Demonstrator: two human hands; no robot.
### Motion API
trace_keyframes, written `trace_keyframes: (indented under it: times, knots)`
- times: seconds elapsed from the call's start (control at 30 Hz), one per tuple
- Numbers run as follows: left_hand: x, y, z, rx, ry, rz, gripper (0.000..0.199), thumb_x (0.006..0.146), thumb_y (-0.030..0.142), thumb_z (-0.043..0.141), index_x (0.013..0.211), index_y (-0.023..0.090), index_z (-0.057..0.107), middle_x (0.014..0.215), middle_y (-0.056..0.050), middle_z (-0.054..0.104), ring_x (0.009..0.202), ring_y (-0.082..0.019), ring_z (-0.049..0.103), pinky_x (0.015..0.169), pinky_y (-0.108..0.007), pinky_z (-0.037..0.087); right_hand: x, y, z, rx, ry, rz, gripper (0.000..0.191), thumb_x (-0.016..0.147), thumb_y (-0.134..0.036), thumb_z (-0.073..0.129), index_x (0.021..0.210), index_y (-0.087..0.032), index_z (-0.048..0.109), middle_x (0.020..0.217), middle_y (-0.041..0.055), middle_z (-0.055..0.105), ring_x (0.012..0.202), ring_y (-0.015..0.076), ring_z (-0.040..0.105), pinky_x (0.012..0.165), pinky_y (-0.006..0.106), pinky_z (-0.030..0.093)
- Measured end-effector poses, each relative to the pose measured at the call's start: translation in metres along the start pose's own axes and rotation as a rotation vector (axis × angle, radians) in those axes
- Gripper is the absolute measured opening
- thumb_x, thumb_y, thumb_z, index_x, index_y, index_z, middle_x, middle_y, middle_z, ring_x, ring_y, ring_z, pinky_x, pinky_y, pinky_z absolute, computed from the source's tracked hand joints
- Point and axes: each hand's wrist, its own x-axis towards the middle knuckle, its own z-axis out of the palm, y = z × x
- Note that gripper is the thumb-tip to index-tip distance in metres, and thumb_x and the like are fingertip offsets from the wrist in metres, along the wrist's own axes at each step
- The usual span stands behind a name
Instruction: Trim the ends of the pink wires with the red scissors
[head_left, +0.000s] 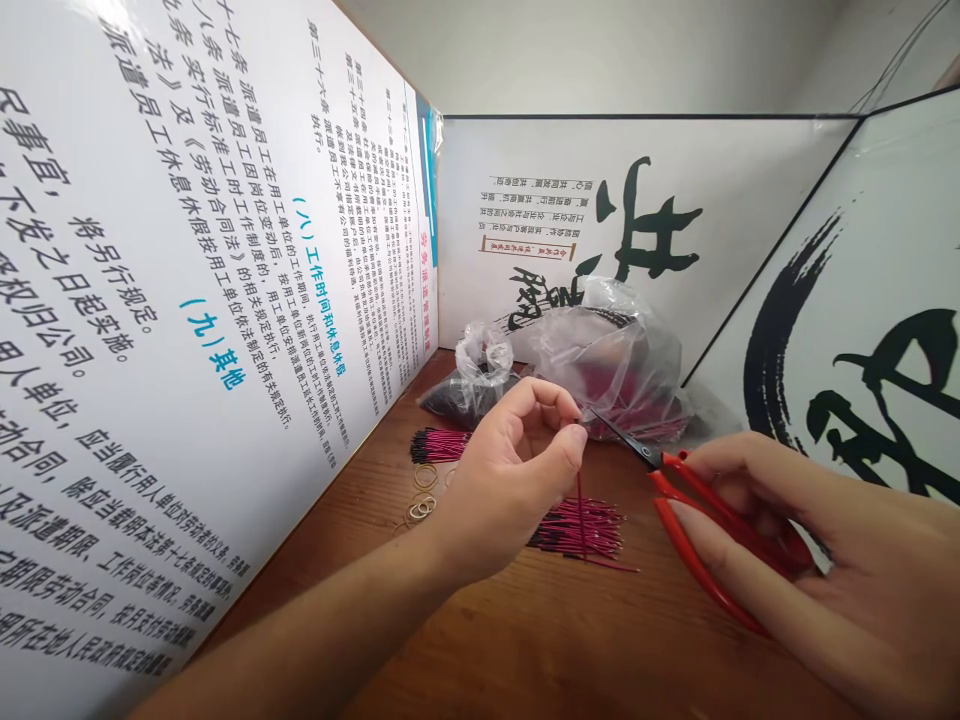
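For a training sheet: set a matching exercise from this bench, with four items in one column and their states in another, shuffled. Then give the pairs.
Items
1. Left hand
2. Right hand
3. Rubber bands
4. Larger clear plastic bag

States
A. Holding red-handled scissors
B. Pinching one thin red wire
C. Filled with red wires
D. Lying on the wooden table

Pairs: 1-B, 2-A, 3-D, 4-C
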Motion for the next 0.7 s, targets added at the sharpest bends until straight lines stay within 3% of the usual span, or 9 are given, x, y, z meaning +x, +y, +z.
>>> trace_keyframes:
  times: [0.1, 0.7]
  knots:
    - [0.0001, -0.0006, -0.0007, 0.014, 0.006, 0.005, 0.006, 0.092, 0.016, 0.056, 0.090, 0.019, 0.052, 0.074, 0.007, 0.047, 0.050, -0.001, 0.036, 0.050, -0.018, 0.032, -0.0001, 0.0000, -0.0021, 0.064, -0.014, -0.096, 0.016, 0.090, -0.045, 0.054, 0.090, -0.029, 0.054, 0.047, -0.0134, 0.051, 0.030, 0.0059, 0.046, 0.030, 0.017, 0.035]
    - [0.0015, -0.0014, -0.0026, 0.010, -0.026, 0.030, 0.007, 0.093, 0.018, 0.056, 0.089, 0.019, 0.050, 0.075, 0.007, 0.047, 0.051, -0.001, 0.036, 0.050, -0.019, 0.030, 0.0025, 0.0007, -0.0010, 0.049, -0.043, -0.099, 0.018, 0.092, -0.046, 0.052, 0.090, -0.028, 0.052, 0.047, -0.0149, 0.049, 0.030, 0.0046, 0.045, 0.031, 0.017, 0.035]
